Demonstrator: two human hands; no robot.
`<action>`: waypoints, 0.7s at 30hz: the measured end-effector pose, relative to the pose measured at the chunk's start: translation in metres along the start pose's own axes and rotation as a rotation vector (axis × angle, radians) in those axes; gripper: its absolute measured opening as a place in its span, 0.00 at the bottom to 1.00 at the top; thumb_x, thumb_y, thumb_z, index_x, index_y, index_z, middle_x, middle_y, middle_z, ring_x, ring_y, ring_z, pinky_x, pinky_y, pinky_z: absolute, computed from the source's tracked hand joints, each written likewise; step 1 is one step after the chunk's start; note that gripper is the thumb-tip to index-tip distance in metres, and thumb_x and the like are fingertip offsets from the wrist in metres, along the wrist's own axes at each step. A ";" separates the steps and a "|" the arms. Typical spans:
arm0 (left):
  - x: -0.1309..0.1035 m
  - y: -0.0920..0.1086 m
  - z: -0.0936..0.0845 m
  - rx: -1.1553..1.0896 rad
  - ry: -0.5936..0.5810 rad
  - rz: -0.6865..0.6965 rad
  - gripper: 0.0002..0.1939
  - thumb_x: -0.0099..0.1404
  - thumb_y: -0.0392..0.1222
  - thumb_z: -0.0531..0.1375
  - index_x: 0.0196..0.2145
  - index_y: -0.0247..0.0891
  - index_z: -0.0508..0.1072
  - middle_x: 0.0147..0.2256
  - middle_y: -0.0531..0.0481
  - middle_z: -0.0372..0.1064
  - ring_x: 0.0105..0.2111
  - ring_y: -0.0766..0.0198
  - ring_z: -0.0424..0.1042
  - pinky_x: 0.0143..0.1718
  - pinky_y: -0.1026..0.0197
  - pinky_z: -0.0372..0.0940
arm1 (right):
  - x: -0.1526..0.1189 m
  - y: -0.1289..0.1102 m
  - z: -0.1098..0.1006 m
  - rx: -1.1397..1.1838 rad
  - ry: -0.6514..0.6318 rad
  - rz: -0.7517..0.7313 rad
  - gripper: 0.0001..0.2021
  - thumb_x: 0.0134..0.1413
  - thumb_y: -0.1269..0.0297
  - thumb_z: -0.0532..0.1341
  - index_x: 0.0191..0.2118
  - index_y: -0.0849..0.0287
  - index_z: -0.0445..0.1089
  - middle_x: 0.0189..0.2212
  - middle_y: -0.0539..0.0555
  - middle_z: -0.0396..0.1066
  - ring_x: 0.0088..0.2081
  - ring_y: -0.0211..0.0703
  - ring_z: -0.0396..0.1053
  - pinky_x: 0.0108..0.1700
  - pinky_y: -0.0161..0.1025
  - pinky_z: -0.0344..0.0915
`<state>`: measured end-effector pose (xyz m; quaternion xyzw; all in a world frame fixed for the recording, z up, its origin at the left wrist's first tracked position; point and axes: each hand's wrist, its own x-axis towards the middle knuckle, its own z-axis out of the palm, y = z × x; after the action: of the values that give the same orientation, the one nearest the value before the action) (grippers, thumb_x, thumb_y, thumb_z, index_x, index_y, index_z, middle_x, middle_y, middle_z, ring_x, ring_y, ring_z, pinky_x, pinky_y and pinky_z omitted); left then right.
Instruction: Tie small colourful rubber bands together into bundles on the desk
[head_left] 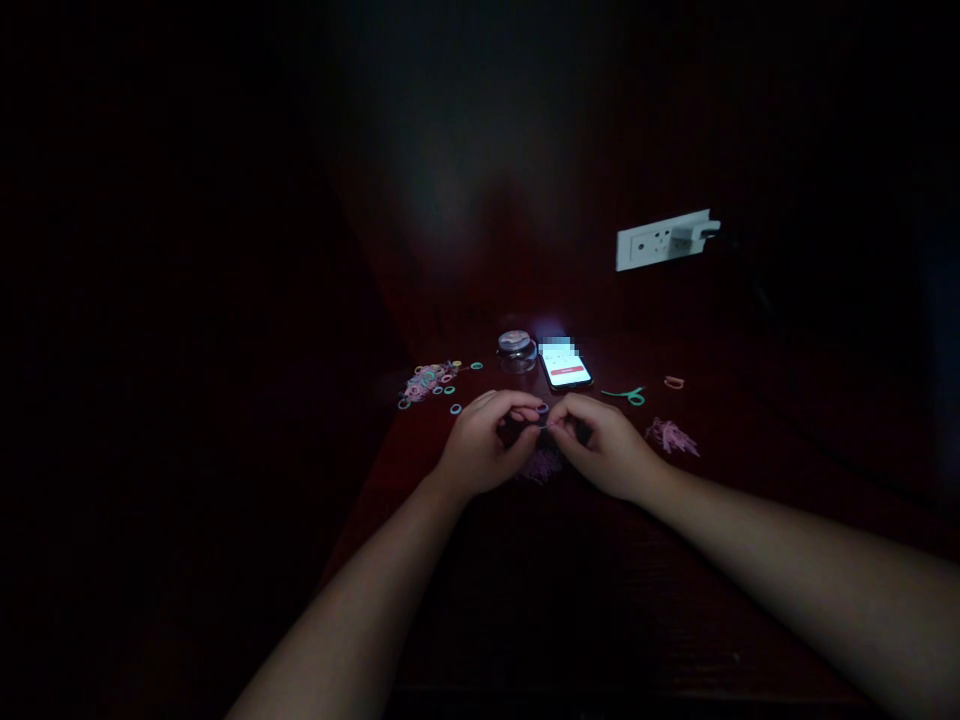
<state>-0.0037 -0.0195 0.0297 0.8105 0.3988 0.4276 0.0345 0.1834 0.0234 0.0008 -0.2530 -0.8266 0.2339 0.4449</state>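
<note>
In the dim head view, my left hand (484, 435) and my right hand (600, 440) meet over the dark table, fingertips almost touching. A small purple ring (542, 408), like a little hair elastic, sits at the fingertips of my left hand, which is closed in a pinch. My right hand pinches too, at a thin pale strand between the hands; its kind is too small to tell. Beneath them lies a purple-pink heap of thin loops or strips (541, 465), partly shaded. To the left spreads a pile of colourful small hair elastics (429, 382).
Behind my hands stand a clear lidded jar (517, 353) and a lit phone (566, 365). Green-handled scissors (634, 396), an orange-pink loop (674, 382) and a pink heap of strips (673, 437) lie to the right. A white socket panel (664, 241) with a plugged-in cable is on the wall.
</note>
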 end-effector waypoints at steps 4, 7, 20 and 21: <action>0.000 -0.003 0.001 -0.006 -0.076 -0.017 0.10 0.60 0.38 0.62 0.42 0.39 0.73 0.35 0.48 0.73 0.35 0.63 0.72 0.37 0.59 0.69 | 0.000 -0.001 0.000 -0.002 0.005 -0.003 0.04 0.56 0.72 0.57 0.31 0.58 0.67 0.25 0.49 0.65 0.26 0.37 0.61 0.29 0.35 0.57; -0.001 -0.008 0.003 0.008 -0.056 -0.047 0.07 0.61 0.38 0.61 0.39 0.39 0.74 0.33 0.49 0.73 0.33 0.64 0.72 0.34 0.61 0.68 | 0.001 -0.002 0.000 -0.005 0.002 -0.004 0.04 0.56 0.72 0.57 0.31 0.59 0.68 0.25 0.49 0.64 0.26 0.37 0.61 0.29 0.35 0.57; -0.001 -0.007 0.003 0.032 -0.074 -0.065 0.05 0.62 0.39 0.60 0.35 0.38 0.76 0.30 0.51 0.73 0.30 0.66 0.70 0.32 0.63 0.65 | 0.000 0.001 0.000 0.002 -0.004 -0.007 0.04 0.56 0.72 0.58 0.32 0.59 0.68 0.25 0.49 0.64 0.26 0.37 0.61 0.29 0.35 0.57; -0.001 -0.007 0.003 0.031 -0.072 -0.065 0.05 0.62 0.39 0.60 0.35 0.38 0.76 0.30 0.51 0.73 0.30 0.66 0.70 0.32 0.63 0.65 | 0.000 0.001 0.000 0.004 -0.002 -0.003 0.04 0.56 0.72 0.58 0.32 0.59 0.68 0.25 0.49 0.64 0.26 0.37 0.61 0.29 0.35 0.57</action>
<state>-0.0064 -0.0144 0.0245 0.8125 0.4300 0.3905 0.0505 0.1834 0.0243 -0.0001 -0.2507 -0.8269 0.2354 0.4450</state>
